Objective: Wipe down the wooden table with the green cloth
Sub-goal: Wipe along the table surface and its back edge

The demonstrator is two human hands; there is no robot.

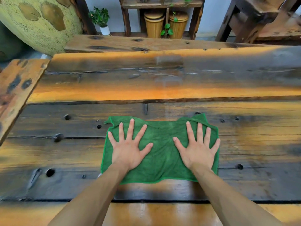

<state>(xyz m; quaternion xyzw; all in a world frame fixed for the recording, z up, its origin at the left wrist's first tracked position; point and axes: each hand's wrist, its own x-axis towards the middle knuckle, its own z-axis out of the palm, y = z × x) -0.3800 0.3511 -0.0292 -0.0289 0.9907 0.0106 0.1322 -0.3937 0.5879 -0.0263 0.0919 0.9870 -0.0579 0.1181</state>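
A green cloth lies spread flat on the wooden table, near its middle and close to me. My left hand presses on the cloth's left half with fingers straight and spread. My right hand presses on the right half the same way. Both palms are flat on the fabric and neither hand grips it. The tabletop is made of dark, worn planks with orange patches, knots and holes.
A large speckled yellow-green pot stands beyond the table's far left corner. A wooden bench runs behind the table. Behind it a shelf holds two bamboo bins, and a small potted plant stands beside it. Dark wooden furniture is at far right.
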